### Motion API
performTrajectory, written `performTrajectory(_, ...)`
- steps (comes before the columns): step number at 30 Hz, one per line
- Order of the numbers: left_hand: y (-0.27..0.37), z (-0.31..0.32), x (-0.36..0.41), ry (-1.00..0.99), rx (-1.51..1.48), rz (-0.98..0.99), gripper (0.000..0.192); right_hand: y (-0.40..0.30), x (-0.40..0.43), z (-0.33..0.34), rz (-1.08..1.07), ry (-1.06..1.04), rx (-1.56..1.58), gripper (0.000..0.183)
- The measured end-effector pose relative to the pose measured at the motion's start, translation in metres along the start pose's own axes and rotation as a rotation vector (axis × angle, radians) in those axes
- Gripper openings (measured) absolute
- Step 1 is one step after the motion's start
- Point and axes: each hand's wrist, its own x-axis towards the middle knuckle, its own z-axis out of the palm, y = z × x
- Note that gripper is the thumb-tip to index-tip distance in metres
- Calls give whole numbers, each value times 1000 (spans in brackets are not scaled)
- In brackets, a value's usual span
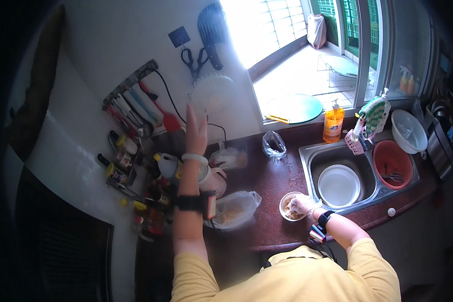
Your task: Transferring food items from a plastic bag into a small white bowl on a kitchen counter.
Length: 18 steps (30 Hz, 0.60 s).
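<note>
My right hand (pixel 304 205), in a clear disposable glove, reaches into a small white bowl (pixel 282 211). Its fingers are curled into a pale, crumbly food mixture (pixel 291 213); their tips are hidden. The bowl stands on the dark red countertop (pixel 266 226), just left of the sink. My left hand (pixel 196 137) is bare and raised in front of the wall, fingers extended, thumb side apart, with nothing in it. Below it, beside my left forearm, a clear plastic bag (pixel 245 204) holds some tan, crumb-like food (pixel 231 214).
A steel sink (pixel 305 166) holds a white basin (pixel 339 185) and a red basin (pixel 392 162). An orange soap bottle (pixel 333 124) stands behind it. A pink-and-white jug (pixel 215 183) and bottles (pixel 168 165) crowd the left. Utensils (pixel 136 109) hang on the wall. An egg-like white object (pixel 391 212) lies near the front edge.
</note>
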Motion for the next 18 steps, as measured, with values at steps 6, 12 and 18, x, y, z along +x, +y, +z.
performTrajectory(6, 53, -8, -115, -426, -722, -441, 35, 2, -2, 11, 45, 53, -39, 16)
performTrajectory(12, 53, 23, -232, -893, -882, -628, 30, -18, -6, -23, 106, -75, 133, 30)
performTrajectory(18, 37, 44, -326, -909, -824, -956, 35, -27, -14, -56, -173, -35, 210, 24)
